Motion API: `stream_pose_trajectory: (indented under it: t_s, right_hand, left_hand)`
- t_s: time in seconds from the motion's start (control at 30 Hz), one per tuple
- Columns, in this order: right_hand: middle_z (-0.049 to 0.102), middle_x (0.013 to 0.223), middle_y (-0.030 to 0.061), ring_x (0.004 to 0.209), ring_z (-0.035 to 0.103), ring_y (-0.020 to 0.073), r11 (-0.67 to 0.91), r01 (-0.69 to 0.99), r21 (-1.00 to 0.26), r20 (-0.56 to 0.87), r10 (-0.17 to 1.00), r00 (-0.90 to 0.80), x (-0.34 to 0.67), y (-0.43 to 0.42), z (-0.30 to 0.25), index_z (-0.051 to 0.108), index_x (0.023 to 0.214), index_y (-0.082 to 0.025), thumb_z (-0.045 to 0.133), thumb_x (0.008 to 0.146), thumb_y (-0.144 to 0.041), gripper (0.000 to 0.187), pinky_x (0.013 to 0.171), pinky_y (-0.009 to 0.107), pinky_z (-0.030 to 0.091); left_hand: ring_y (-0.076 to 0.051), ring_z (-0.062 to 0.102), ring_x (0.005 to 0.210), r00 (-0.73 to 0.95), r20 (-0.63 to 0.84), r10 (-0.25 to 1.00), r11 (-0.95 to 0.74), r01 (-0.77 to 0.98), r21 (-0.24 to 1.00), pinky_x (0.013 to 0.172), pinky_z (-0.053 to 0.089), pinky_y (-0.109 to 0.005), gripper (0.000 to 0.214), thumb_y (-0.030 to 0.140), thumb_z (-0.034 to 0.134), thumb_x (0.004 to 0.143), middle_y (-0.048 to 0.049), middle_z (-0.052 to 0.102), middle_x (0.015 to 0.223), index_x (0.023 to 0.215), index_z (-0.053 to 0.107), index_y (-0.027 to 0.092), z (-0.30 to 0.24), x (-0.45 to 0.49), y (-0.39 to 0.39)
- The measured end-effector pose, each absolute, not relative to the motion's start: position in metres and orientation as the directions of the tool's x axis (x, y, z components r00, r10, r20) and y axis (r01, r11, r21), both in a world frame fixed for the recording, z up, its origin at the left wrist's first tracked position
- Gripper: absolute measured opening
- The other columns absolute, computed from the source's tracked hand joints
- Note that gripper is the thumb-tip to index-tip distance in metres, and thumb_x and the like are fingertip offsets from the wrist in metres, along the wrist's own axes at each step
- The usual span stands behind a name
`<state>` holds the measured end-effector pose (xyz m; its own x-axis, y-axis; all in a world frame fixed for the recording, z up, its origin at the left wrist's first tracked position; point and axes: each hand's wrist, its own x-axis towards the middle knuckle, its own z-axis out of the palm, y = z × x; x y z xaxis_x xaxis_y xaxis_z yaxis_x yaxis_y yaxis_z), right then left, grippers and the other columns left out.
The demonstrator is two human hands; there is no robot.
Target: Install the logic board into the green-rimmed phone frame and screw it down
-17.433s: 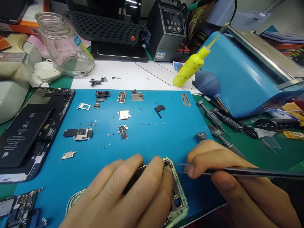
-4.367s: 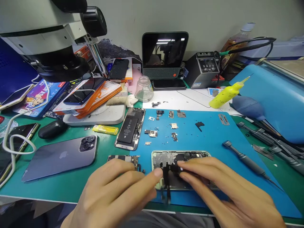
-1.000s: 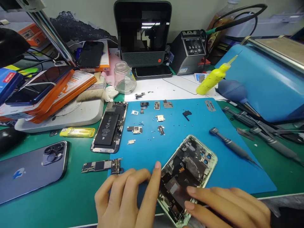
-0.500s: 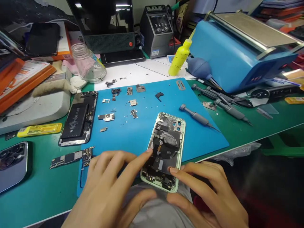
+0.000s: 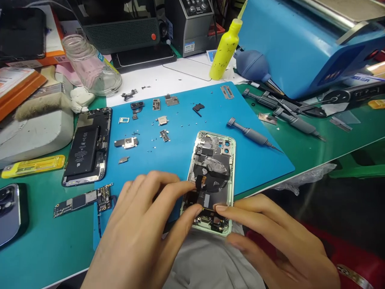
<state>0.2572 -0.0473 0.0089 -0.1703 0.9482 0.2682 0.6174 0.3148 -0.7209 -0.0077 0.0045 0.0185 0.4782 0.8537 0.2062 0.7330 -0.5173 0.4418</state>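
An opened pale-green phone housing (image 5: 214,160) lies upright on the blue work mat (image 5: 186,132), its lower end over the table's near edge. My left hand (image 5: 144,228) is at its lower left; thumb and index finger pinch a small black part inside the housing. My right hand (image 5: 270,241) is at the lower right, and its index fingertip presses on the housing's lower interior while the thumb curls under the bottom edge. Several small brackets, screws and a camera module (image 5: 136,106) are spread over the mat's upper half.
A phone chassis with battery (image 5: 87,146) and a logic board (image 5: 82,199) lie left of the mat. A grey screwdriver (image 5: 251,134) rests on the mat's right; more tools (image 5: 285,116) lie beyond. A glass jar (image 5: 90,66), a yellow bottle (image 5: 224,50) and a blue machine (image 5: 303,40) stand at the back.
The housing has been turned from a slant to upright and drawn toward the near edge. My left fingers have closed into a pinch on a part inside it. My head has leaned in.
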Motion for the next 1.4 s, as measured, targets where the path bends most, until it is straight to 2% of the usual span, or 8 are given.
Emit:
stream_pose_trajectory:
  t_s: [0.17,0.43,0.63,0.73,0.87,1.1,1.27,1.4]
  right_hand:
    - [0.087,0.107,-0.0025,0.094,0.086,0.0115,0.180,0.544,-0.820,0.151,0.984,-0.098,0.249,-0.038,0.017,0.084,0.120,-0.030,0.080,0.113,-0.021,0.013,0.084,0.016,0.070]
    - [0.086,0.099,-0.0048,0.082,0.084,0.0119,0.113,0.575,-0.810,0.037,0.989,-0.143,0.253,-0.030,0.028,0.081,0.112,-0.032,0.079,0.114,-0.025,0.008,0.073,0.018,0.068]
    - [0.084,0.092,-0.0064,0.074,0.081,0.0126,0.183,0.658,-0.731,0.069,0.978,-0.195,0.254,-0.028,0.032,0.076,0.111,-0.033,0.074,0.117,-0.029,0.008,0.066,0.020,0.067]
    - [0.081,0.086,-0.0065,0.068,0.077,0.0130,0.197,0.674,-0.712,0.081,0.976,-0.200,0.252,-0.024,0.035,0.075,0.104,-0.031,0.073,0.114,-0.026,0.012,0.061,0.022,0.064]
    - [0.077,0.082,-0.0101,0.066,0.075,0.0080,0.215,0.694,-0.687,0.091,0.973,-0.211,0.249,-0.020,0.036,0.071,0.099,-0.030,0.071,0.111,-0.021,0.015,0.061,0.018,0.059]
    - [0.073,0.074,-0.0122,0.057,0.066,0.0037,0.183,0.695,-0.695,0.050,0.977,-0.207,0.252,-0.015,0.042,0.073,0.096,-0.029,0.073,0.106,-0.016,0.016,0.051,0.013,0.048]
    - [0.078,0.074,-0.0089,0.059,0.071,0.0092,-0.060,0.612,-0.789,-0.217,0.958,-0.186,0.254,-0.006,0.053,0.081,0.092,-0.032,0.077,0.110,-0.037,0.019,0.054,0.019,0.054]
    - [0.077,0.072,-0.0069,0.059,0.071,0.0123,-0.164,0.566,-0.808,-0.294,0.945,-0.146,0.253,-0.005,0.056,0.083,0.092,-0.032,0.076,0.109,-0.040,0.020,0.051,0.022,0.052]
  left_hand:
    - [-0.022,0.084,0.110,0.463,0.231,0.856,-0.515,0.721,0.464,0.078,0.064,-0.039,0.024,0.038,0.063,0.124,-0.0011,0.081,0.129,0.147,0.065,0.035,0.018,-0.003,0.007]
    - [-0.015,0.086,0.103,0.485,0.208,0.849,-0.514,0.670,0.536,0.079,0.065,-0.025,0.061,0.038,0.058,0.126,0.0077,0.090,0.124,0.184,0.043,0.046,0.014,-0.005,0.008]
    - [-0.009,0.087,0.107,0.497,0.218,0.840,-0.528,0.657,0.538,0.085,0.064,-0.012,0.049,0.043,0.073,0.119,0.0226,0.089,0.130,0.162,0.069,0.065,0.009,-0.022,0.011]
    - [-0.014,0.085,0.115,0.581,0.229,0.781,-0.608,0.623,0.492,0.085,0.066,-0.020,0.061,0.029,0.067,0.119,0.0151,0.087,0.143,0.172,0.061,0.059,0.009,-0.026,0.010]
    - [-0.030,0.076,0.123,0.672,0.243,0.700,-0.711,0.619,0.335,0.080,0.066,-0.038,0.047,0.044,0.063,0.122,-0.0055,0.080,0.150,0.169,0.067,0.041,0.010,-0.019,0.005]
    - [-0.032,0.068,0.121,0.633,0.258,0.730,-0.682,0.648,0.339,0.083,0.061,-0.042,0.035,0.045,0.064,0.121,-0.0064,0.076,0.145,0.155,0.074,0.041,0.010,-0.005,0.001]
    - [-0.031,0.067,0.122,0.625,0.248,0.740,-0.669,0.649,0.361,0.083,0.060,-0.041,0.037,0.050,0.063,0.123,-0.0076,0.075,0.140,0.157,0.072,0.042,0.008,-0.007,-0.001]
    - [-0.031,0.064,0.125,0.610,0.256,0.750,-0.658,0.652,0.376,0.084,0.059,-0.040,0.036,0.049,0.060,0.124,-0.0071,0.073,0.139,0.158,0.070,0.042,0.008,-0.007,-0.002]
